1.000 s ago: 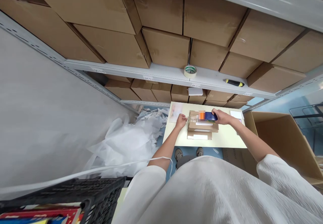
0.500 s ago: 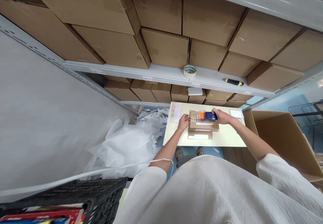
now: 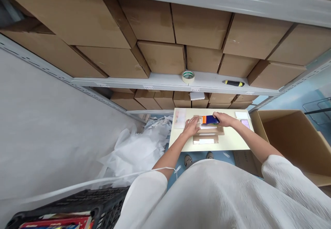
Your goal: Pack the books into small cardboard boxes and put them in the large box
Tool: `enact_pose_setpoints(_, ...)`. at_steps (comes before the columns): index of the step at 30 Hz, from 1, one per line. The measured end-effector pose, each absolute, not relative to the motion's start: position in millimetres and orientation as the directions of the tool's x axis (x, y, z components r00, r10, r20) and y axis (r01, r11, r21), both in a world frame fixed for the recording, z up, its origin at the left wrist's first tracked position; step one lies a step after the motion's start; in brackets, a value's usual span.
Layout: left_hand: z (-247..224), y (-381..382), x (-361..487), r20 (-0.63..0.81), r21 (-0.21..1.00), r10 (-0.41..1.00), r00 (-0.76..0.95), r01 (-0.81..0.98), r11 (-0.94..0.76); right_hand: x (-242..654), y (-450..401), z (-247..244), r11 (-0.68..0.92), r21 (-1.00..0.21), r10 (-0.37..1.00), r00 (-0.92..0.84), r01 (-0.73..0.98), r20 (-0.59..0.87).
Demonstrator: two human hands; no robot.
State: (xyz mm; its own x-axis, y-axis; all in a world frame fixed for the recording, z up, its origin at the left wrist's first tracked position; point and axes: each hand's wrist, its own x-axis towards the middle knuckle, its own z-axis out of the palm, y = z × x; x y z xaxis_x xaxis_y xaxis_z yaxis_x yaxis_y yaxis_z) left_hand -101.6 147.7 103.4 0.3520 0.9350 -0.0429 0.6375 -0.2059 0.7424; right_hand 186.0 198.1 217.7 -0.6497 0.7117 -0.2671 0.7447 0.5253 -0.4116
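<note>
On the pale yellow tabletop (image 3: 234, 142) lies a small brown carton (image 3: 213, 131) with a white label partly covered. My right hand (image 3: 221, 118) is closed round the right end of a blue and orange tape dispenser (image 3: 211, 119), held over the top of that carton. Stretched fingers of my left hand (image 3: 191, 127) rest on the carton's left end, close to the dispenser's orange end. Nearer to me, another small brown carton (image 3: 204, 138) with a white label lies beside the first. The strip under the dispenser is too small to make out.
A tape roll (image 3: 188, 77) and a yellow-black utility knife (image 3: 234, 83) lie on the shelf of cartons ahead. A phone (image 3: 245, 123) is at the table's right. A large open box (image 3: 292, 139) stands right; white wrapping (image 3: 139, 149) and a black crate (image 3: 108, 205) are left.
My left hand has moved from beside the carton's left edge onto its top, fingers now stretched out. The tape dispenser stays over the carton in my right hand. The view has shifted slightly.
</note>
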Motion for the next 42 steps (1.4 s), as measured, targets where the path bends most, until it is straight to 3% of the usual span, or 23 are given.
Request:
enact_pose_setpoints(5,103.7,151.2,-101.7,-0.102,0.688,0.93,0.353,0.701,-0.19,207.4,199.1,225.2,0.553,-0.365,0.691,-0.657,0.749,-0.301)
enact_pose_setpoints(13,110.7,155.3,-99.0,-0.256,0.478,0.887,0.385,0.848,-0.23,299.5,194.1,232.8,0.581,-0.191,0.704,-0.606,0.791,-0.37)
enact_pose_setpoints(28,105.2,158.4,-95.3,-0.291,0.429,0.882,0.371,0.874,-0.227,367.2,193.7,209.9,0.594,-0.229,0.668,-0.631,0.771,-0.394)
enact_pose_setpoints(42,104.4,159.1,-92.4,-0.322,0.414,0.875,0.362,0.885,-0.213,387.8,196.6,191.3,0.567,-0.106,0.701,-0.546,0.817,-0.459)
